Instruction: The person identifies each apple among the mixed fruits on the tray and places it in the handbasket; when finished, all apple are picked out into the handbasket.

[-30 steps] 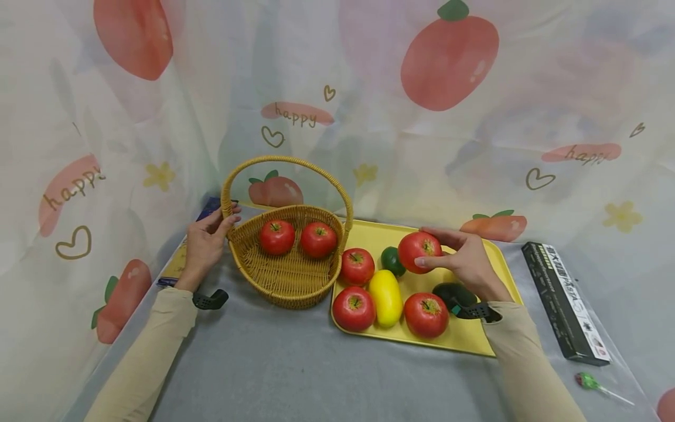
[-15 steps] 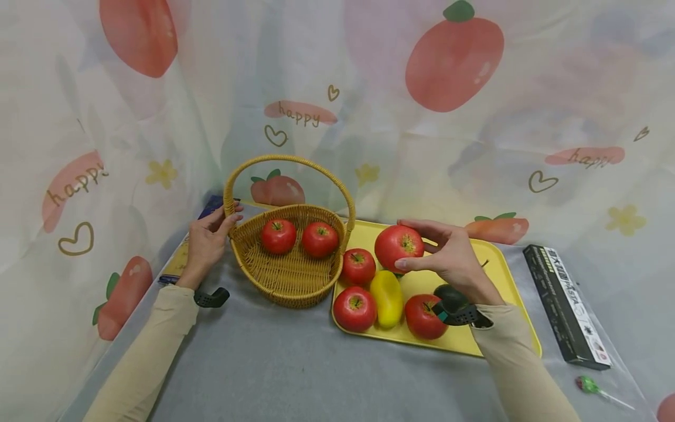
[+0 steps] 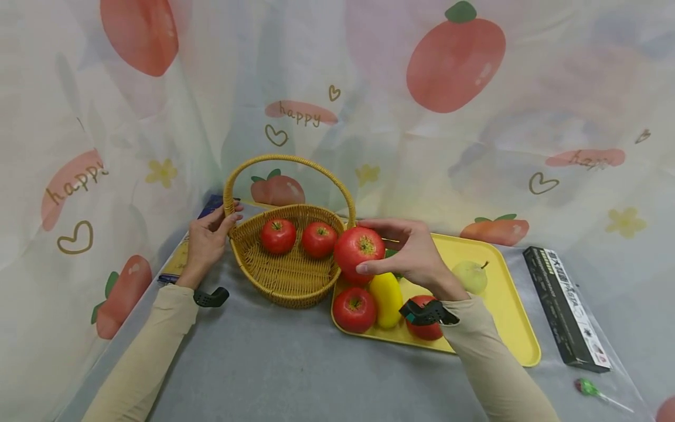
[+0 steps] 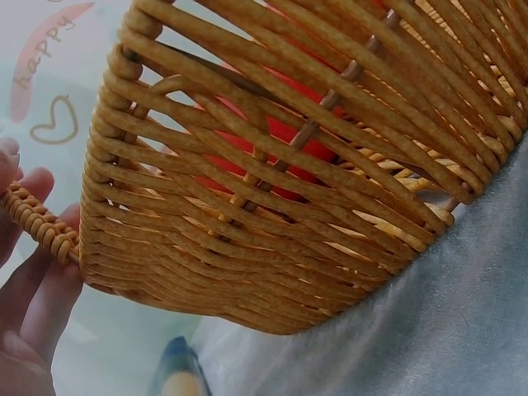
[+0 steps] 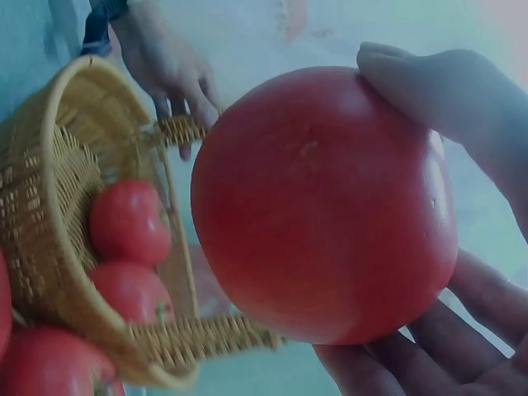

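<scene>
My left hand (image 3: 207, 243) grips the lower left end of the handle of a wicker basket (image 3: 290, 281). The left wrist view shows its fingers round the wrapped cane (image 4: 40, 223). Two red apples, a left one (image 3: 278, 236) and a right one (image 3: 319, 239), lie in the basket. My right hand (image 3: 413, 252) holds another red apple (image 3: 358, 249) between thumb and fingers, at the basket's right rim. Below it, on a yellow tray (image 3: 514, 328), are a red apple (image 3: 355, 309) and a yellow mango-like fruit (image 3: 387, 300). My wrist partly covers another apple (image 3: 423, 331).
A pale green pear (image 3: 471, 276) lies on the tray's right side. A green fruit (image 3: 392, 256) shows partly behind my right hand. Further right are a long black box (image 3: 566, 308) and a green lollipop (image 3: 586, 387). Printed curtain (image 3: 401, 158) encloses the table's back and left.
My right hand has carried the apple leftward from over the tray to the basket's right rim, uncovering the pear and hiding the tray apple behind it. My left hand stays on the handle.
</scene>
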A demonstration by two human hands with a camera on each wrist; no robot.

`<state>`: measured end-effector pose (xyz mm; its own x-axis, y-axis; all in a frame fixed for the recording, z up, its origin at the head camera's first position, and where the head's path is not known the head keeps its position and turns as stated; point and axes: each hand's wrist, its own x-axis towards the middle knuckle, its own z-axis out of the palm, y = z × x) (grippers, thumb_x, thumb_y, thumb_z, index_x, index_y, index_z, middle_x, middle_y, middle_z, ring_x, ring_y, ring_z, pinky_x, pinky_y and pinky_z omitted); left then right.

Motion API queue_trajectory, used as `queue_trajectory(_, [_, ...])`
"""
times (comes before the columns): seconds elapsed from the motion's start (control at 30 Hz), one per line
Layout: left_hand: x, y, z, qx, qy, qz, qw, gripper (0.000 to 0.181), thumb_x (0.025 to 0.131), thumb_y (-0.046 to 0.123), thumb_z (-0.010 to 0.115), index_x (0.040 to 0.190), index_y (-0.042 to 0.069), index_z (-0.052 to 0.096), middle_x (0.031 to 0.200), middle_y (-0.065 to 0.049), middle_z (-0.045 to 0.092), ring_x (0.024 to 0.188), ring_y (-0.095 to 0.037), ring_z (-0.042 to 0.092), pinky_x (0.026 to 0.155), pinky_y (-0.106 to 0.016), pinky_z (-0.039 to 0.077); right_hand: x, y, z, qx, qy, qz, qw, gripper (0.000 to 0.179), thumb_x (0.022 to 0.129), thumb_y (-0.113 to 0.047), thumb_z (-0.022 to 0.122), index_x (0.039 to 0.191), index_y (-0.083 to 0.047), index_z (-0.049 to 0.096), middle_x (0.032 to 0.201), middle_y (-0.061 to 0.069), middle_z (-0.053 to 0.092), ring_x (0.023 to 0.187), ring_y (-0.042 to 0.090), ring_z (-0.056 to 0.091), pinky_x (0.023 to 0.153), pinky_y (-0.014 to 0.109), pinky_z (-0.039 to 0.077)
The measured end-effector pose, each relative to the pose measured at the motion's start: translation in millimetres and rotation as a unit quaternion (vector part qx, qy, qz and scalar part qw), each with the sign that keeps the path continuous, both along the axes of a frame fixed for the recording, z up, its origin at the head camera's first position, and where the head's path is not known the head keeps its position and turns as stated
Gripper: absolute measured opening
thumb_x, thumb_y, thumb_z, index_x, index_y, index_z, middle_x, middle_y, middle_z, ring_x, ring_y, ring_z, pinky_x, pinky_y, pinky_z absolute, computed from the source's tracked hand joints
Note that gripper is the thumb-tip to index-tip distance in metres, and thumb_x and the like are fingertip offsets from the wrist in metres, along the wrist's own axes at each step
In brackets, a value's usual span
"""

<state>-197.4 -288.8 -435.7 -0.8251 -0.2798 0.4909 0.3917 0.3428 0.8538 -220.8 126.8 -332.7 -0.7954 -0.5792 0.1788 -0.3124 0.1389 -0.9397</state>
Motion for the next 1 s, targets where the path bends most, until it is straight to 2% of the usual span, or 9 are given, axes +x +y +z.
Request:
queue_trajectory(0.2, [-0.2,-0.1,-0.1,-0.004,0.007,-0.003,1.0,0.035,0.107,0.009,0.063,0.141,0.004,0.069,0.129,-0.027,0.073,0.105,0.004,0.072,0.09,-0.012,0.055,2.8,-30,-13.4,0.003,-0.011,0.041,0.9991,0.063,0.075,-0.021,0.1,0.133,-0.016,0.076,0.13,0.007,0.075,0.111,0.025,0.077,0.093,0.041,0.064])
queue_trajectory(0.37, [1.4,-1.3,-1.8,-0.007,0.004,0.0,1.0,0.034,0.108,0.014,0.063,0.14,0.006,0.07,0.128,-0.027,0.073,0.105,0.005,0.072,0.09,-0.013,0.056,3.7,-62,-24.1,0.001,-0.016,0.075,0.9971,0.062,0.076,-0.02,0.097,0.134,-0.012,0.075,0.128,0.006,0.075,0.11,0.025,0.077,0.091,0.04,0.064])
queue_trajectory(0.6, [-1.6,0.7,-3.7,-0.014,0.01,-0.002,0.9998,0.033,0.108,0.013,0.062,0.14,0.008,0.07,0.128,-0.025,0.074,0.105,0.004,0.072,0.091,-0.012,0.055,-0.3,-96,-34.8,0.029,0.009,0.079,0.9964,0.064,0.076,-0.02,0.097,0.135,-0.015,0.075,0.125,-0.002,0.075,0.111,0.018,0.074,0.092,0.037,0.063])
queue_trajectory(0.83, [0.9,-0.4,-4.1,-0.008,0.007,0.005,0.9999,0.033,0.108,0.013,0.063,0.139,0.005,0.071,0.127,-0.025,0.074,0.105,0.003,0.073,0.09,-0.012,0.055,-11.4,-122,-49.2,0.042,-0.005,0.087,0.9953,0.063,0.076,-0.023,0.098,0.134,-0.017,0.075,0.128,-0.006,0.074,0.115,0.016,0.07,0.092,0.036,0.063])
queue_trajectory(1.0, [-0.7,0.3,-2.4,-0.012,0.01,0.001,0.9999,0.033,0.108,0.013,0.063,0.139,0.005,0.071,0.127,-0.025,0.074,0.106,0.0,0.073,0.092,-0.013,0.055,-19.8,-136,-55.4,0.063,0.01,0.085,0.9943,0.066,0.077,-0.025,0.098,0.137,-0.016,0.073,0.13,-0.007,0.075,0.116,0.013,0.069,0.094,0.032,0.061])
